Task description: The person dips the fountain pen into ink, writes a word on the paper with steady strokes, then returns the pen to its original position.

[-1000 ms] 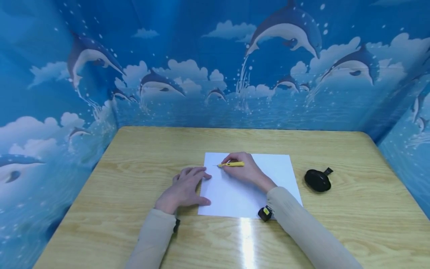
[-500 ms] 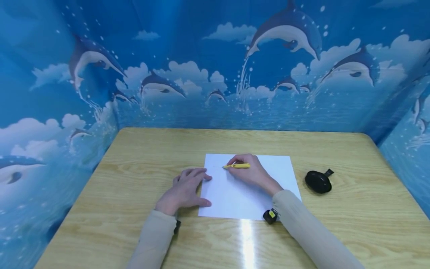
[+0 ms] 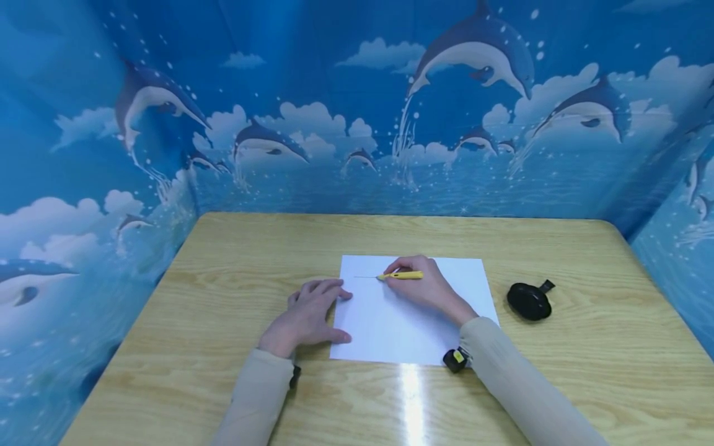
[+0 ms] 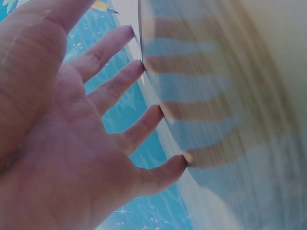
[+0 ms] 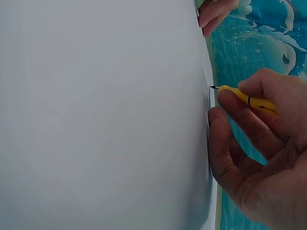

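A person's right hand (image 3: 421, 286) pinches a yellow pen (image 3: 411, 275) between thumb and fingers, the remaining fingers folded under and resting against the paper; the pen's dark pointed tip faces left and meets the right end of a thin dark line (image 3: 365, 277), which runs roughly along the far edge of a white sheet of paper (image 3: 385, 325), in its upper left part. The left hand (image 3: 304, 314) lies at the sheet's left edge with its fingers spread; the thumb and forefinger reach over the paper, while the outer fingers come down on the tabletop (image 3: 251, 248) just beside it; the left wrist view shows four separate fingertips in contact with the surface. Both arms wear pale long sleeves (image 3: 253, 393); a small black device (image 3: 455, 360) with a yellow mark sits at the right cuff, over the sheet's near edge. To the right of the paper, apart from it, is a black oval object (image 3: 528, 301) with a short tab; behind the wood-grain tabletop hangs a blue backdrop (image 3: 334, 74) printed with leaping dolphins, clouds and water.
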